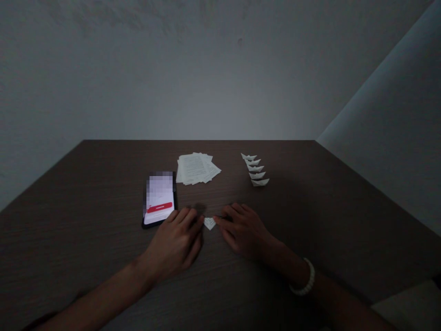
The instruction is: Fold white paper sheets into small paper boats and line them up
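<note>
A small folded piece of printed paper (210, 224) lies on the table between my hands, its lower corner pointing toward me. My left hand (181, 234) has curled fingers, with the fingertips at the paper's left end. At the opposite end, my right hand (244, 231) presses its fingertips against the paper, the fingers bent and close together. Part of the paper's ends is hidden under the fingers. Beyond my right hand stand several small folded paper boats (257, 175) in a row that runs away from me.
A phone (160, 219) with a lit screen lies just beyond my left hand. Behind it is a loose stack of printed paper sheets (195, 168). The dark wooden table (103, 184) ends at a grey wall (206, 82). My right wrist wears a pale bracelet (311, 278).
</note>
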Motion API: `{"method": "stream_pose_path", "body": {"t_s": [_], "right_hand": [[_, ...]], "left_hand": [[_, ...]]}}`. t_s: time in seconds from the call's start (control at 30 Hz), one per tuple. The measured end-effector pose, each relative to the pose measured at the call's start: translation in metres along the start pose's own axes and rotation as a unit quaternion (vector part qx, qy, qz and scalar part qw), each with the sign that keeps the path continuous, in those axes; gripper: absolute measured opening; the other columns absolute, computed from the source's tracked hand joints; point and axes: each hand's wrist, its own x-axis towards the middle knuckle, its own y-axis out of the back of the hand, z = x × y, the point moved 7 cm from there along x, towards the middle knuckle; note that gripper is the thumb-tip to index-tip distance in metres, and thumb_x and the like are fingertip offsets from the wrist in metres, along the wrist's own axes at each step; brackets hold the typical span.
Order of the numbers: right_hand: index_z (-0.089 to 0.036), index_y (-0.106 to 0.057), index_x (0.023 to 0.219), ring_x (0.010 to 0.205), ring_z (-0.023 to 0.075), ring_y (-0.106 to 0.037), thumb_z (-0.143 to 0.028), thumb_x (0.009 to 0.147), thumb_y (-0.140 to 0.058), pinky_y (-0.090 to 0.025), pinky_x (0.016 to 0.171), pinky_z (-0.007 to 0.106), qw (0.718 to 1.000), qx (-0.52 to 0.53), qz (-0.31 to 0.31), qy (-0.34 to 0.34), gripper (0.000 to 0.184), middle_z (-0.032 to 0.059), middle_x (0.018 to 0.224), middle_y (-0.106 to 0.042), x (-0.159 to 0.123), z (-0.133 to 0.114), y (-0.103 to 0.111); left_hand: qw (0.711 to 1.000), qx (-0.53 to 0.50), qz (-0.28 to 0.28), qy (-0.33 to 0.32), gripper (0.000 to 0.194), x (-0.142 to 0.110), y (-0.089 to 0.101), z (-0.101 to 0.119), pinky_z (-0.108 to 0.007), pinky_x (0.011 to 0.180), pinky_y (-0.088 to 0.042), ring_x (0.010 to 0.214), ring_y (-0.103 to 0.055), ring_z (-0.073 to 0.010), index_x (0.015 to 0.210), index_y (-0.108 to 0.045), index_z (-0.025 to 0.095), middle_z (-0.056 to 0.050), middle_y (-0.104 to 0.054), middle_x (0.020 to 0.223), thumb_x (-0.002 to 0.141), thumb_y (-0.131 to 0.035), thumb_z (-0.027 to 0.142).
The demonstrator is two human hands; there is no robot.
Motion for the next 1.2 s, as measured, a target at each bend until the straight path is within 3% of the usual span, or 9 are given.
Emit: {"method": "stream_pose_path", "body": {"t_s": [0.5,0.77,0.97,1.2], "right_hand": [[-0.02,-0.062,0.106,0.09,0.0215,-0.048,-0.026,0.09,-0.053,-0.039,0.076,0.035,0.999,0.019,0.028,-0.014,0.019,0.0056,0.094,-0.057,-0.006,0.005,0.002],[-0.02,-0.066,0.094,0.088,0.0208,-0.048,-0.024,0.088,-0.055,-0.04,0.072,0.033,0.998,0.023,0.058,-0.016,0.013,0.005,0.09,-0.056,-0.002,0.007,0.004],[-0.02,-0.067,0.082,0.087,0.02,-0.048,-0.029,0.089,-0.058,-0.041,0.074,0.032,0.994,0.06,0.08,-0.036,0.014,0.0049,0.089,-0.057,0.006,0.012,0.004],[-0.018,-0.063,0.088,0.091,0.0193,-0.051,-0.025,0.08,-0.071,-0.043,0.08,0.031,0.98,0.164,0.102,-0.056,0.014,0.0055,0.098,-0.059,0.01,0.019,-0.004]], "left_hand": [[1.0,-0.009,0.006,0.018,0.033,-0.004,-0.002,-0.003,-0.045,0.082,-0.043,0.097,-0.048,-0.0284,0.117,-0.059,0.016,-0.012,-0.053,0.109,0.09,-0.044,0.026],[0.996,-0.049,0.062,0.045,0.029,0.008,-0.001,-0.011,-0.039,0.075,-0.042,0.089,-0.049,-0.0246,0.087,-0.07,0.019,-0.007,-0.055,0.09,0.095,-0.046,0.032],[0.992,-0.07,0.09,0.049,0.022,0.009,-0.005,-0.016,-0.039,0.077,-0.042,0.09,-0.048,-0.0244,0.086,-0.068,0.018,-0.008,-0.056,0.094,0.092,-0.054,0.034],[0.987,-0.125,0.089,0.047,0.017,0.008,-0.008,-0.02,-0.036,0.072,-0.041,0.086,-0.05,-0.0233,0.085,-0.059,0.017,-0.005,-0.058,0.09,0.089,-0.059,0.034]]}}
